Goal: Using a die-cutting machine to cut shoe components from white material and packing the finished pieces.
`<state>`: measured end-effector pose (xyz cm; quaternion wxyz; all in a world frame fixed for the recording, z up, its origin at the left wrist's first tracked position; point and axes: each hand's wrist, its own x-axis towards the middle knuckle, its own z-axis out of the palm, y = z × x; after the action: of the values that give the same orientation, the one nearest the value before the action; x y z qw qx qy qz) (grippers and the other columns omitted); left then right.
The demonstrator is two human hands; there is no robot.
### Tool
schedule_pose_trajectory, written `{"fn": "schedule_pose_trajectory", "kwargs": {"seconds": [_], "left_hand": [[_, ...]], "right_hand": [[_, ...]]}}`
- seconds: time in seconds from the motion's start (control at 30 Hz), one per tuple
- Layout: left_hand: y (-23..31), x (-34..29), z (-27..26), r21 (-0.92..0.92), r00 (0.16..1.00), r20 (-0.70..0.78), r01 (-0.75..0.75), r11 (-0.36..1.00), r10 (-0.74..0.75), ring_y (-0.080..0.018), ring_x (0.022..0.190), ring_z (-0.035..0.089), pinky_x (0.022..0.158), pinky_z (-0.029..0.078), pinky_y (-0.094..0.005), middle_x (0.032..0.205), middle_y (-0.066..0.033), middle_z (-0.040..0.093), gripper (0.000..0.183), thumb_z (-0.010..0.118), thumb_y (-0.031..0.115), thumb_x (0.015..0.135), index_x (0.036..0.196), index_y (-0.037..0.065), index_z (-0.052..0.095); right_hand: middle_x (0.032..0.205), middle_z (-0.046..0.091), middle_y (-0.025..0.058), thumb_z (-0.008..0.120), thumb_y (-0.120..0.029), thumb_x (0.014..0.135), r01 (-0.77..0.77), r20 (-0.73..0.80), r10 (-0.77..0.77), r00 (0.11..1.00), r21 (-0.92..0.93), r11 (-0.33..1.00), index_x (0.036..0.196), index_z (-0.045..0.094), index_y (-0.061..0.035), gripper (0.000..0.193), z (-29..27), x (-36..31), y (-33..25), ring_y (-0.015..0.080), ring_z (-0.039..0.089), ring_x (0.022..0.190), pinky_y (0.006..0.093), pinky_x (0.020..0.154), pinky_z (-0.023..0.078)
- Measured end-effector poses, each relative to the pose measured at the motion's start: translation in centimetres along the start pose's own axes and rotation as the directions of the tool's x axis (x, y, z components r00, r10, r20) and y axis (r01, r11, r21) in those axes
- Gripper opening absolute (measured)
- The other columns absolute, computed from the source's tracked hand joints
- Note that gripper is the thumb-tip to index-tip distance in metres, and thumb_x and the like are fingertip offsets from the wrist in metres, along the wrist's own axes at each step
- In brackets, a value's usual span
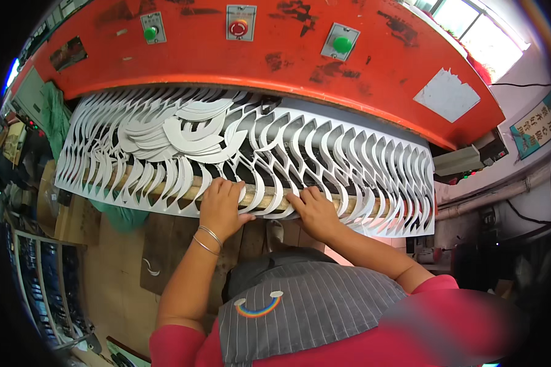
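Observation:
A wide white sheet (430, 202), cut through with rows of crescent-shaped openings, lies over the machine's bed. Loose white crescent pieces (193, 144) are heaped on its left middle part. My left hand (222, 208) is closed on the sheet's near edge, fingers bent over the top and thumb pointing right. To its right, my right hand (315, 213) grips the same near strip with curled fingers, among the narrow crescents. What lies under the fingers is partly hidden. A pale wooden bar (260, 197) shows through the openings near the front.
Beyond the sheet stands a red machine panel (275, 67) with a red button (238, 28) and two green buttons (342, 44). Green cloth (121, 215) hangs at the left, near a cardboard box (49, 199). A metal rack (43, 281) stands lower left. White scraps (150, 267) lie on the floor.

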<state>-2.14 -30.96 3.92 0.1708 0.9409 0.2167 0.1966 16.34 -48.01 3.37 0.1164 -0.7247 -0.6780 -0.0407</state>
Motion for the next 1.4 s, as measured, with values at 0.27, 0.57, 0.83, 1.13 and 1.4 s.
{"fn": "schedule_pose_trajectory", "kwargs": {"seconds": [0.27,0.57,0.83,1.13,1.4], "left_hand": [[-1.6,-0.6,2.5,0.039,0.999,-0.039,0.0,0.999,0.001,-0.0348,0.105,0.046,0.088,0.04,-0.0439,0.103,-0.011,0.053,0.077,0.085,0.029,0.047,0.115,0.006,0.055],[-2.8,0.0,4.2,0.096,1.0,0.004,0.005,0.995,-0.006,-0.033,0.108,0.047,0.089,0.039,-0.0455,0.101,-0.0075,0.056,0.071,0.081,0.035,0.054,0.115,0.008,0.057],[-3.2,1.7,-0.3,-0.146,0.993,0.042,0.114,0.983,-0.11,-0.0335,0.113,0.046,0.095,0.039,-0.0429,0.114,-0.0118,0.052,0.068,0.082,0.029,0.059,0.118,0.007,0.056],[1.8,8.4,2.1,-0.886,0.95,0.275,0.191,0.422,0.147,-0.0264,0.118,0.05,0.097,0.04,-0.0332,0.13,-0.0188,0.045,0.066,0.069,0.027,0.083,0.133,-0.001,0.036],[4.4,6.5,0.3,-0.914,0.912,0.326,0.236,0.331,0.25,-0.0091,0.088,0.059,0.077,0.047,-0.0255,0.098,-0.0039,0.063,0.045,0.077,0.013,0.076,0.113,0.002,0.055]], "right_hand": [[0.11,0.056,0.0183,0.073,-0.022,0.07,0.196,0.472,-0.295,0.831,0.249,0.949,0.131,0.045,-0.0108,0.067,-2.1,3.2,3.8,0.035,0.052,0.105,0.0392,0.083,0.049],[0.103,0.059,0.0135,0.051,-0.006,0.078,0.379,-0.067,-0.397,0.915,-0.191,0.906,0.116,0.054,-0.0034,0.038,4.2,24.2,16.0,0.0291,0.055,0.103,0.0359,0.089,0.045],[0.097,0.058,0.0144,0.072,-0.012,0.069,0.153,0.007,-0.154,0.988,0.076,0.985,0.11,0.055,-0.0019,0.046,-1.3,22.8,16.1,0.0321,0.055,0.096,0.0373,0.082,0.046],[0.11,0.055,0.0142,0.074,-0.032,0.078,0.207,-0.098,-0.192,0.977,0.667,0.716,0.121,0.053,-0.0023,0.056,-6.7,10.3,7.6,0.0235,0.054,0.096,0.0359,0.087,0.043],[0.142,0.036,0.02,0.065,-0.008,0.078,0.195,0.007,-0.36,0.933,0.832,0.52,0.142,0.029,-0.0043,0.073,-5.3,7.1,5.8,0.0294,0.056,0.112,0.0345,0.09,0.047]]}}
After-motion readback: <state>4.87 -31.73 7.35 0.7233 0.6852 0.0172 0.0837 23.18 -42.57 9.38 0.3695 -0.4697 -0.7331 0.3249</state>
